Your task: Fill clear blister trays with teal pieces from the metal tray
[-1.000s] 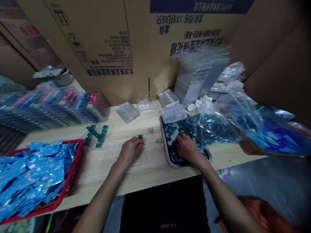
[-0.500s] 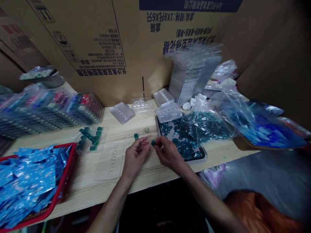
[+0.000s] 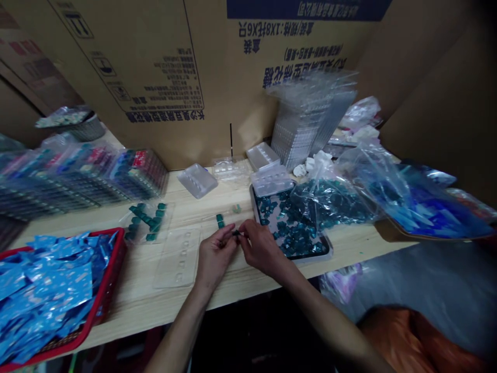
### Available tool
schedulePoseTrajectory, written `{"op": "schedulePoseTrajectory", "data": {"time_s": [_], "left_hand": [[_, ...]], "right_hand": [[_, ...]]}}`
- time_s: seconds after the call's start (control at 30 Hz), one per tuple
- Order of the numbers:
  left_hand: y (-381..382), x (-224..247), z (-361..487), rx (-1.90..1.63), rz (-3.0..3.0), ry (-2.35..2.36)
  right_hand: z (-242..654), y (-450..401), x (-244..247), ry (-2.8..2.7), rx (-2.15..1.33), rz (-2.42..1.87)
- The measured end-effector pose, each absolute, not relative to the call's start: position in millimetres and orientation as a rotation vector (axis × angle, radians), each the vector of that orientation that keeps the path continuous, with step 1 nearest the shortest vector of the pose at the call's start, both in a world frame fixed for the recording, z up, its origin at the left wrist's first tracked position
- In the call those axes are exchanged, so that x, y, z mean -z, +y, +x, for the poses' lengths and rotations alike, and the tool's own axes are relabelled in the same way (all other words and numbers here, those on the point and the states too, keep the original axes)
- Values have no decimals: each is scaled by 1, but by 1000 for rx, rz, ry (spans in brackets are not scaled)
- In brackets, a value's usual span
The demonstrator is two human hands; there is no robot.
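Over the middle of the table, my left hand and my right hand meet at the fingertips. Between them is a small dark green piece, pinched by my right hand; the left fingertips are closed against it. Just beyond my left hand, green pieces sit in a row on a clear tray partly hidden by the hands. A clear tray with a row of moulded slots lies to the left. Right of my right hand is a dark-lined tray holding many loose teal pieces.
A red basket of blue packets stands at the left. Behind it are stacked filled trays. Tall clear trays, a bag of teal pieces and a bag of blue pieces stand at the right. A large carton closes off the back.
My right hand has moved left, bringing the green piece against my left fingertips. More green pieces show beyond my left hand. The view has shifted slightly.
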State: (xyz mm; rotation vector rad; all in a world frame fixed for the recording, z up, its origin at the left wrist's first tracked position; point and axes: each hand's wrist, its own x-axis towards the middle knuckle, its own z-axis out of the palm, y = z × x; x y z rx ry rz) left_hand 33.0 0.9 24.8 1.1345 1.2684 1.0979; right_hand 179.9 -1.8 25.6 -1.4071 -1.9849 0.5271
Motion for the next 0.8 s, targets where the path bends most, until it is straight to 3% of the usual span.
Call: {"op": "schedulePoseTrajectory", "data": {"time_s": [0.4, 0.53, 0.7, 0.8], "left_hand": [[-2, -18, 18, -1020, 1168, 1327], [-7, -22, 23, -1051, 1047, 1325], [-6, -22, 12, -1090, 999, 1378], [3, -23, -15, -1176, 988, 1469]], "right_hand": [[167, -14, -29, -2374, -73, -1534], [162, -14, -27, -2307, -162, -1588], [184, -3, -28, -2134, -571, -1579], [219, 7, -28, -2103, -400, -1819]]}}
